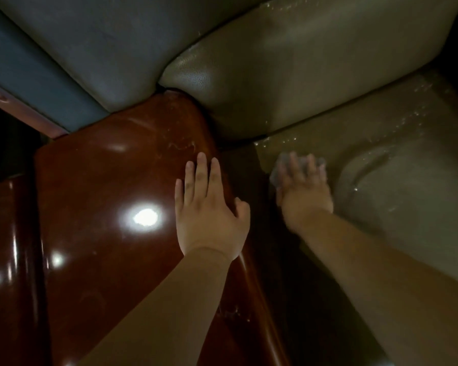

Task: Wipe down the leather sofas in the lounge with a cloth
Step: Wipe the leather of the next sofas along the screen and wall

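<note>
Two hands were at work around the glossy wooden armrest (111, 207), which served as the marker for everything else. The left hand (209, 207) lay flat on the armrest's inner edge, its fingers (201, 175) straight and together, holding nothing and apparently bracing the body. The right hand (302, 191) was off the armrest, just beyond its inner edge, down on the tan leather seat cushion (397, 180). It pressed a pale cloth (275, 175) against the leather; only the cloth's fringe showed past the fingers, and motion blur hid whether those fingers were curled into it or laid straight on top, so I could not tell.

The cloth lay directly beneath the right hand, so that hand was the nearer by far. The seat cushion's long axis seemed to run away from the armrest, toward the far side of the sofa, while the back cushion (288, 75) rose beyond the fingertips. Wet specks glinted along the seams. Judging from this, the coming stroke probably ought to sweep away from the armrest along the seat.
</note>
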Available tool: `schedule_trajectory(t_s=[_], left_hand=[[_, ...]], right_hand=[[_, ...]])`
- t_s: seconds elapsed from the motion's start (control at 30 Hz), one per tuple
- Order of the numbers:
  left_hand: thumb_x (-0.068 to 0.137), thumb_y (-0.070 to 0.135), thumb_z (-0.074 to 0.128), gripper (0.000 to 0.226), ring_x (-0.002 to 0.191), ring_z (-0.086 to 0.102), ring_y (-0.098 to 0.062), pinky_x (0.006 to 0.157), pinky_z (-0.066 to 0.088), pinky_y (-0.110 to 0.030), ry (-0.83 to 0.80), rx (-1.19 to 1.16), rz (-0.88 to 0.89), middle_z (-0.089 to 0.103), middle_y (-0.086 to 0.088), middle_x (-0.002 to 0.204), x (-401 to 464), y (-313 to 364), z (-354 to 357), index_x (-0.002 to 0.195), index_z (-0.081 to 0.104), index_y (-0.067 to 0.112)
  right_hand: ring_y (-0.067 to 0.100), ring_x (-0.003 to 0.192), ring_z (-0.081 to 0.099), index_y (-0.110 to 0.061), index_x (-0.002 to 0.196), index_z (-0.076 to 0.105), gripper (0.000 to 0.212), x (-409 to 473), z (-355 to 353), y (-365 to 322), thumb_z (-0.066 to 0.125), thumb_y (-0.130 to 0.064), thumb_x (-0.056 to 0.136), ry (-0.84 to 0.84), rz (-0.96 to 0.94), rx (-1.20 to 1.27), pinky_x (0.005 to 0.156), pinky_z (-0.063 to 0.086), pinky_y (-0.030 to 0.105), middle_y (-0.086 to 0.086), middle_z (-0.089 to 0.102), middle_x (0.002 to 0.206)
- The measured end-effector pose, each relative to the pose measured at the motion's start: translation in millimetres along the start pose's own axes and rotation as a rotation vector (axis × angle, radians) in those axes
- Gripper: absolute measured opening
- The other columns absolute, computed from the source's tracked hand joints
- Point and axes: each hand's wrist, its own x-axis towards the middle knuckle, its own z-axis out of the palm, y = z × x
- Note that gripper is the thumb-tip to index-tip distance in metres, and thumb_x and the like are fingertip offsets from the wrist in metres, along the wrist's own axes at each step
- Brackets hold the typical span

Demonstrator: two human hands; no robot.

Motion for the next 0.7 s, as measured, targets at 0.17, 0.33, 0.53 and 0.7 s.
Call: schedule_trajectory(t_s=[0.17, 0.33, 0.53, 0.7], left_hand=[[0.095, 0.056, 0.024, 0.084, 0.163, -0.012, -0.016, 0.133, 0.001, -0.044, -0.006, -0.003, 0.002, -0.008, 0.001, 0.178, 0, 0, 0, 0.17, 0.008, 0.023], [0.097, 0.054, 0.03, 0.081, 0.163, -0.011, -0.015, 0.133, 0.004, -0.044, 0.008, -0.031, -0.006, -0.005, 0.003, 0.178, -1, -1, 1, 0.169, 0.012, 0.024], [0.096, 0.055, 0.028, 0.082, 0.163, -0.013, -0.014, 0.133, 0.002, -0.044, -0.011, -0.023, -0.01, -0.008, 0.004, 0.178, -1, 0, 1, 0.17, 0.009, 0.024], [0.096, 0.054, 0.03, 0.082, 0.163, -0.01, -0.015, 0.133, 0.003, -0.044, 0.011, -0.021, -0.008, -0.005, 0.003, 0.178, -1, -1, 3, 0.169, 0.009, 0.024]], right_hand=[[0.022, 0.153, -0.032, -0.041, 0.162, -0.019, 0.074, -16, 16, 8, 0.022, -0.053, 0.102, -0.102, -0.581, -0.171, 0.114, -0.032, 0.04, -0.009, -0.027, 0.168], [0.029, 0.161, -0.009, -0.031, 0.166, -0.008, 0.068, 22, -7, 33, 0.017, -0.05, 0.106, 0.089, -0.016, 0.008, 0.126, -0.012, 0.045, 0.0, -0.004, 0.176], [0.034, 0.155, -0.029, -0.038, 0.159, -0.024, 0.085, -20, 20, -10, 0.036, -0.052, 0.101, -0.093, -0.448, -0.112, 0.124, -0.017, 0.053, -0.002, -0.027, 0.169], [0.026, 0.161, -0.008, -0.035, 0.166, -0.007, 0.072, 17, 2, 37, 0.028, -0.051, 0.105, -0.03, -0.395, -0.133, 0.13, -0.004, 0.045, -0.003, -0.004, 0.176]])
